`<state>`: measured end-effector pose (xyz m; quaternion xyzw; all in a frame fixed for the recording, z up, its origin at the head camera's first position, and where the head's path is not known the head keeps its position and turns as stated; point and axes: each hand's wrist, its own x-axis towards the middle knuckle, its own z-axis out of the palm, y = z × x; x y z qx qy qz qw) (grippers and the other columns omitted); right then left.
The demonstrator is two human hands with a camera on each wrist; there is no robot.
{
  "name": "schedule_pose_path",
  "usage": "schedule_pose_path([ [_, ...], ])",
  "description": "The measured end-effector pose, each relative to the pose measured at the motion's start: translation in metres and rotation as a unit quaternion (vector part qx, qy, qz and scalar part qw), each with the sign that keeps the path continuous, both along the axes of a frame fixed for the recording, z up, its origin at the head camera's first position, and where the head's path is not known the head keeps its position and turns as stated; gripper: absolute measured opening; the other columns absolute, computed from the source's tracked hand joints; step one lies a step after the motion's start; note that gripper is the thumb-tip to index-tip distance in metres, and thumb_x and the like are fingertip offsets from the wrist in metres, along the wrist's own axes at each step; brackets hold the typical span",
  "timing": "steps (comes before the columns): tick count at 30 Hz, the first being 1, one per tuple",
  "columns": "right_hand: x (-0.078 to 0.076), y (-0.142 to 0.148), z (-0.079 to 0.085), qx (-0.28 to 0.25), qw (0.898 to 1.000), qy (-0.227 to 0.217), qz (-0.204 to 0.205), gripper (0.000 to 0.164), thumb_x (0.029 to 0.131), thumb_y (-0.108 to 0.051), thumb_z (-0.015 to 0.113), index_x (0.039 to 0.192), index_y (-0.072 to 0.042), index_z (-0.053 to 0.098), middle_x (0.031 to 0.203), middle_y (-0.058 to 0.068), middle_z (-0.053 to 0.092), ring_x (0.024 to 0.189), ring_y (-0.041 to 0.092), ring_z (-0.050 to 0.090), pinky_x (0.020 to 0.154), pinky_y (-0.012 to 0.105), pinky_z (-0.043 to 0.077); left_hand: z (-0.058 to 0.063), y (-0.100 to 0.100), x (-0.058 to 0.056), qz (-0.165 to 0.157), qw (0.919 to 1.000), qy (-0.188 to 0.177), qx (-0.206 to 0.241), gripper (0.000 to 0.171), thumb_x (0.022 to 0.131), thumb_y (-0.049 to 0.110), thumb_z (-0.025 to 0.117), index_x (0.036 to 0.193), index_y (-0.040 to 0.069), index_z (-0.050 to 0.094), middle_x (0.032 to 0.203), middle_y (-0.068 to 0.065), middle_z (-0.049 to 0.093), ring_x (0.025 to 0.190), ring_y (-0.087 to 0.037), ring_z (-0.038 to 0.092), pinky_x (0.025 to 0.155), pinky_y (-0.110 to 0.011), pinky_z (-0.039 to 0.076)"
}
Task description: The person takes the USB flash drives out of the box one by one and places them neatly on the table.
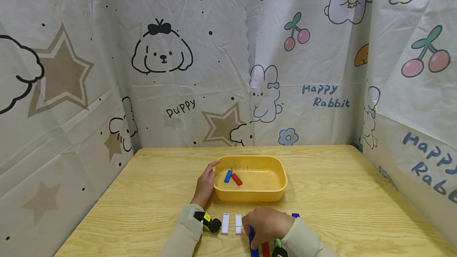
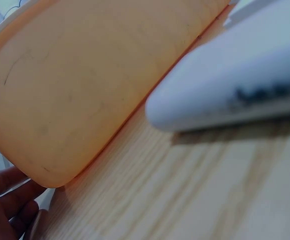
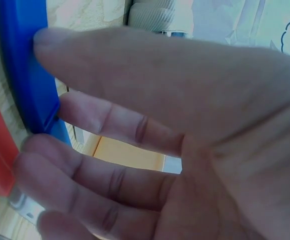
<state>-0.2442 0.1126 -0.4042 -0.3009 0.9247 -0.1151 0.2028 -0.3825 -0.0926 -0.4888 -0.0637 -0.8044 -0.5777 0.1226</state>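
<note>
My left hand holds the left end of a yellow plastic tub, with a digit on the rim. In the left wrist view, fingers lie against the tub's end wall. Low in the head view, my right hand pinches a narrow blue bar. Seen from the right wrist, the thumb presses one face of the blue bar and the index fingertip touches its edge. Beside it lies a red bar. Inside the tub are a small blue bar and a red bar.
Two white bars lie in front of the tub on the wooden table. Another blue piece shows past the right hand, and a green bit by its wrist. Printed curtains enclose the back and sides.
</note>
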Motion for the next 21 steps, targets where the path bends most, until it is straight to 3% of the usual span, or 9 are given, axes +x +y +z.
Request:
schedule_pose_path([
  [21, -0.0007, -0.0004, -0.0016, 0.011, 1.000, 0.002, -0.004, 0.023, 0.073, -0.021, 0.083, 0.080, -0.022, 0.061, 0.071, -0.013, 0.054, 0.060, 0.004, 0.047, 0.053, 0.021, 0.038, 0.0003, 0.0013, -0.0003, 0.004, 0.9999, -0.010, -0.002, 0.041, 0.097, 0.018, 0.041, 0.134, 0.027, 0.055, 0.141, -0.003, 0.050, 0.112, -0.025, 0.047, 0.101, -0.045, 0.037],
])
